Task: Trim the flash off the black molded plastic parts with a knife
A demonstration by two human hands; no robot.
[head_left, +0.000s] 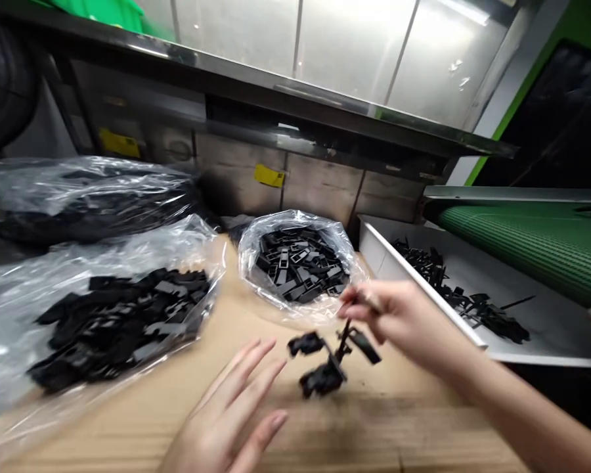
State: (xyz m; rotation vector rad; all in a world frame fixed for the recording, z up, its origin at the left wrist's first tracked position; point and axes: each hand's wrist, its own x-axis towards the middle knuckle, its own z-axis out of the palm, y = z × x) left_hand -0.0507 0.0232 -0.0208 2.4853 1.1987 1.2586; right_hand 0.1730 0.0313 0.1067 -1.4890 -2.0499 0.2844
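My right hand pinches the upper end of a black plastic sprue with several moulded parts on its branches. It hangs over the brown work surface, somewhat blurred. My left hand is to the left of the hanging parts, fingers spread and holding nothing, apart from them. Just behind my right hand sits a clear plastic bag, its mouth open, filled with small black rectangular pieces. At the left lies another clear bag with black moulded parts in a heap.
A white bin on the right holds black sprues, beside a green conveyor belt. A larger plastic bag of black material lies at the back left. Overhead, a metal shelf edge crosses, with a green crate above.
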